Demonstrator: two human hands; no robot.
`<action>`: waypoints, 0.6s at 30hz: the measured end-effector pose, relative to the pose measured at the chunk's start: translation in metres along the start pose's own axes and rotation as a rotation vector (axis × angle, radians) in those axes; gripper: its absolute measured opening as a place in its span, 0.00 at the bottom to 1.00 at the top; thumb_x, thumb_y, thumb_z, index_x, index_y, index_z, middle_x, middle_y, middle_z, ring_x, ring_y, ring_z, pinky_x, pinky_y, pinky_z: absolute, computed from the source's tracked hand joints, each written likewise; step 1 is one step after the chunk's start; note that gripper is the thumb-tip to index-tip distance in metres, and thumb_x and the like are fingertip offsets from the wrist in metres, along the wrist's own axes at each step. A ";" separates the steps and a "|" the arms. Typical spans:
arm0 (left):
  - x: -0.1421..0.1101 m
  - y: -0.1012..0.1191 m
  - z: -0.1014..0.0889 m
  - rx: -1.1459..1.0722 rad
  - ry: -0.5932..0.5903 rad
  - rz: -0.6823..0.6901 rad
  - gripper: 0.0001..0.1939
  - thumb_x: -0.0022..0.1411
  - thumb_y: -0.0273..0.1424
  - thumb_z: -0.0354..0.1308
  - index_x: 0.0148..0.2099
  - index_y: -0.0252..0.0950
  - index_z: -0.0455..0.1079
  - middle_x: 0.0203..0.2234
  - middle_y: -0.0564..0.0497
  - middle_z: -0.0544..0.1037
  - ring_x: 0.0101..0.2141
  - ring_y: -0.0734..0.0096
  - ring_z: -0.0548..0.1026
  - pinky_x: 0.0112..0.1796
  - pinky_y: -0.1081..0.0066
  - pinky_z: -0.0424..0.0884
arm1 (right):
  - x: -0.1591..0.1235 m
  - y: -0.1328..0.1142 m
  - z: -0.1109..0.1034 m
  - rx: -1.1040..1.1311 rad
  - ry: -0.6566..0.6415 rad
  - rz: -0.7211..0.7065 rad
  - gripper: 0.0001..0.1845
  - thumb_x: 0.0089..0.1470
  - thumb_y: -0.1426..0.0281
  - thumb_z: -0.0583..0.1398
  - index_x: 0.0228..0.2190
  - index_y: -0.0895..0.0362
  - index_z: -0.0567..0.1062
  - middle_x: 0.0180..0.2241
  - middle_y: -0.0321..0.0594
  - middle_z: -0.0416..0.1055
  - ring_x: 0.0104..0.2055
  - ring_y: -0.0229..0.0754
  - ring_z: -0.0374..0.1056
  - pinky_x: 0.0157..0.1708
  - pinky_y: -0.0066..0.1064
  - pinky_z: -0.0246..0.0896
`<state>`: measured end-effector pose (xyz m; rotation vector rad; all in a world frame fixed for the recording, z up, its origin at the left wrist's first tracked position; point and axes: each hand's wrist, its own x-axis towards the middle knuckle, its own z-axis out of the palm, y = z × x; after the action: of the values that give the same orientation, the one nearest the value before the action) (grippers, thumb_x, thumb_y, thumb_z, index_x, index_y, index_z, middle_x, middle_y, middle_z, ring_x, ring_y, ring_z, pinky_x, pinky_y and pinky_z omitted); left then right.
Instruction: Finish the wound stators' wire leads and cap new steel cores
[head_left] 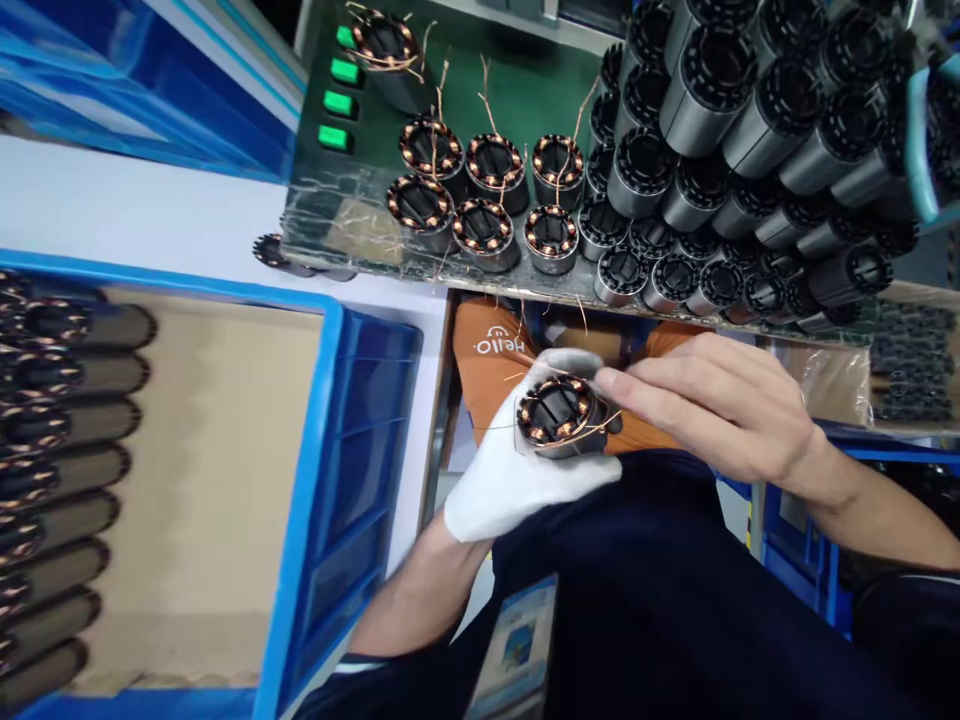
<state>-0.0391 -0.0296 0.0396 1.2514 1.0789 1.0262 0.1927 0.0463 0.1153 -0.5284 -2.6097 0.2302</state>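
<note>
My left hand [502, 470], in a white glove, is wrapped around a motor stator [556, 412]. The stator's slotted end, with copper coils around a dark core, faces up toward me. Loose copper wires [592, 432] curve out along its right side. My bare right hand [720, 405] is at the stator's right edge, with its fingers pressed together close to the wires. What those fingers hold, if anything, is hidden. Just beyond my hands, several wound stators [482, 228] stand on the green bench [337, 215], some with wire ends sticking up.
Stacked unwound stator cores [705, 95] crowd the bench's right side. Green switches [339, 103] sit at its left. A blue crate [330, 420] at left holds a row of wound stators [75, 430] on cardboard. One core [281, 252] lies beside the bench edge.
</note>
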 end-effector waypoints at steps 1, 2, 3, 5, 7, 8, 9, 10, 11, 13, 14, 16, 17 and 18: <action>0.001 0.001 0.003 -0.056 0.004 -0.021 0.26 0.63 0.39 0.75 0.59 0.43 0.71 0.45 0.49 0.84 0.41 0.61 0.86 0.43 0.63 0.86 | -0.003 0.002 -0.003 -0.008 0.004 -0.017 0.18 0.73 0.79 0.65 0.61 0.57 0.81 0.45 0.44 0.88 0.42 0.47 0.84 0.41 0.40 0.81; 0.003 0.003 0.005 -0.110 0.012 -0.041 0.22 0.62 0.36 0.75 0.55 0.42 0.72 0.42 0.51 0.84 0.40 0.63 0.85 0.43 0.64 0.86 | -0.006 0.002 -0.005 0.020 0.007 -0.024 0.15 0.74 0.79 0.65 0.57 0.58 0.82 0.42 0.44 0.88 0.41 0.47 0.83 0.39 0.39 0.80; 0.006 0.006 0.008 -0.144 0.025 -0.062 0.20 0.60 0.33 0.75 0.51 0.41 0.73 0.41 0.52 0.84 0.39 0.63 0.85 0.44 0.64 0.85 | -0.009 0.001 -0.005 0.092 0.010 -0.009 0.11 0.74 0.77 0.65 0.54 0.57 0.83 0.42 0.44 0.87 0.42 0.47 0.83 0.40 0.39 0.81; 0.011 0.009 0.013 -0.137 0.057 -0.100 0.19 0.58 0.31 0.77 0.48 0.40 0.75 0.41 0.51 0.85 0.41 0.63 0.85 0.46 0.64 0.83 | -0.010 -0.006 0.002 0.391 0.081 0.064 0.06 0.77 0.73 0.64 0.45 0.56 0.82 0.44 0.46 0.86 0.47 0.47 0.84 0.45 0.39 0.83; 0.015 0.010 0.022 -0.180 0.086 -0.104 0.21 0.56 0.32 0.82 0.48 0.40 0.76 0.41 0.51 0.84 0.42 0.64 0.84 0.46 0.66 0.81 | -0.008 -0.020 0.018 0.834 0.276 0.222 0.11 0.79 0.67 0.62 0.39 0.54 0.78 0.42 0.43 0.82 0.41 0.41 0.82 0.39 0.33 0.81; 0.017 0.009 0.028 -0.265 0.095 -0.078 0.24 0.54 0.35 0.84 0.47 0.40 0.76 0.40 0.51 0.84 0.40 0.65 0.83 0.44 0.67 0.81 | -0.007 -0.028 0.028 1.044 0.405 0.326 0.13 0.80 0.66 0.61 0.38 0.53 0.75 0.39 0.40 0.80 0.34 0.37 0.77 0.32 0.28 0.77; 0.018 0.009 0.034 -0.399 0.095 -0.042 0.26 0.54 0.39 0.85 0.47 0.41 0.75 0.39 0.52 0.82 0.37 0.67 0.81 0.41 0.69 0.80 | -0.006 -0.036 0.038 1.193 0.523 0.406 0.13 0.80 0.66 0.61 0.37 0.53 0.73 0.37 0.36 0.76 0.28 0.33 0.71 0.25 0.24 0.70; 0.018 0.007 0.042 -0.561 0.090 -0.006 0.28 0.53 0.43 0.85 0.47 0.41 0.74 0.37 0.53 0.80 0.34 0.70 0.79 0.38 0.71 0.78 | -0.007 -0.044 0.047 1.263 0.596 0.437 0.13 0.79 0.66 0.61 0.37 0.52 0.72 0.35 0.34 0.74 0.26 0.32 0.67 0.23 0.23 0.66; 0.019 0.006 0.048 -0.720 0.083 0.015 0.29 0.55 0.46 0.84 0.46 0.42 0.71 0.35 0.55 0.78 0.30 0.74 0.75 0.33 0.73 0.75 | -0.010 -0.050 0.055 1.259 0.616 0.425 0.12 0.78 0.67 0.62 0.37 0.52 0.72 0.34 0.34 0.74 0.26 0.33 0.66 0.24 0.23 0.66; 0.019 0.003 0.057 -0.944 0.083 -0.021 0.25 0.63 0.46 0.79 0.45 0.42 0.67 0.32 0.58 0.70 0.22 0.82 0.62 0.23 0.76 0.63 | -0.022 -0.058 0.062 1.114 0.554 0.291 0.11 0.77 0.70 0.63 0.37 0.54 0.74 0.33 0.37 0.77 0.31 0.36 0.71 0.32 0.27 0.72; 0.020 0.000 0.058 -0.979 0.114 -0.045 0.22 0.67 0.45 0.76 0.45 0.43 0.66 0.31 0.59 0.67 0.20 0.83 0.56 0.20 0.76 0.58 | -0.030 -0.058 0.062 1.034 0.514 0.238 0.10 0.77 0.70 0.64 0.37 0.55 0.76 0.33 0.39 0.79 0.33 0.38 0.73 0.35 0.28 0.74; 0.024 -0.005 0.051 -0.845 0.219 0.050 0.19 0.69 0.43 0.74 0.44 0.43 0.66 0.32 0.59 0.65 0.20 0.83 0.53 0.20 0.75 0.55 | -0.047 -0.055 0.057 0.958 0.451 0.318 0.11 0.77 0.69 0.64 0.37 0.56 0.78 0.35 0.42 0.81 0.34 0.39 0.74 0.35 0.30 0.73; 0.027 -0.009 0.043 -0.663 0.266 0.153 0.19 0.66 0.42 0.76 0.44 0.43 0.69 0.33 0.58 0.66 0.22 0.81 0.58 0.22 0.74 0.59 | -0.055 -0.051 0.053 0.965 0.420 0.439 0.12 0.77 0.67 0.64 0.38 0.56 0.79 0.36 0.42 0.81 0.33 0.38 0.74 0.34 0.30 0.71; 0.029 -0.011 0.035 -0.430 0.289 0.270 0.21 0.61 0.41 0.80 0.44 0.43 0.71 0.36 0.56 0.69 0.26 0.78 0.65 0.27 0.72 0.66 | -0.060 -0.046 0.048 0.997 0.364 0.579 0.13 0.78 0.63 0.64 0.39 0.56 0.80 0.36 0.41 0.80 0.33 0.38 0.73 0.33 0.30 0.68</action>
<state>0.0010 -0.0089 0.0273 0.9282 0.8501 1.5886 0.2039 -0.0237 0.0600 -0.8065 -1.6288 1.3645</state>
